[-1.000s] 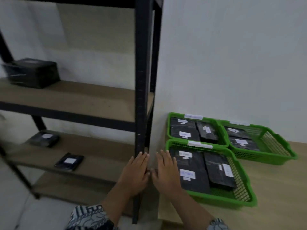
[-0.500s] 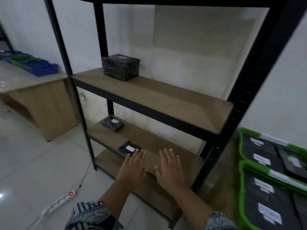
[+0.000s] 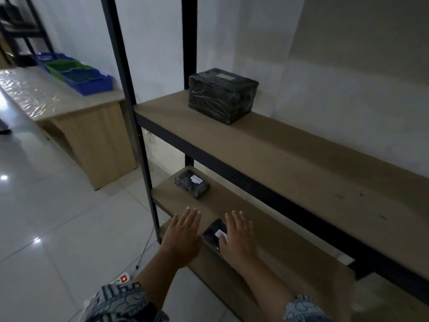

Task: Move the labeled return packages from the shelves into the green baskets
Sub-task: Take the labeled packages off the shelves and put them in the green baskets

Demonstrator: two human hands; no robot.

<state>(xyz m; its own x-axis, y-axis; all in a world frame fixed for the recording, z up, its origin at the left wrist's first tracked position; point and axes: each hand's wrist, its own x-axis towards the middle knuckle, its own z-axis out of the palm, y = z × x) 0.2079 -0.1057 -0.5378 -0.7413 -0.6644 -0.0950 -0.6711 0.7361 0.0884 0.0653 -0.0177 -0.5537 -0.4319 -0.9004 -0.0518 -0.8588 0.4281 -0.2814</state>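
On the lower shelf, near its front edge: flat black package, white label facing up. Lies flat, right end covered by the right hand. Right hand palm down, fingers straight and slightly spread, thumb across the label; cannot tell whether resting on the package or hovering just above it. Just left of the package and apart from it: left hand, also flat, fingers straight and close together, gripping nothing, over the shelf's front edge. Patterned sleeves on both arms.

Beyond the package and to its left, on the same shelf: smaller black wrapped package, white label on top. Above and beyond the package, on the upper shelf: large black wrapped box, near the shelf's left end. Left of the package: black upright post of the shelving. Well left of the package, past the post: wooden worktop carrying blue bins and a green bin in a row. Below and left of the package, on the tiled floor: white power strip with a red switch.
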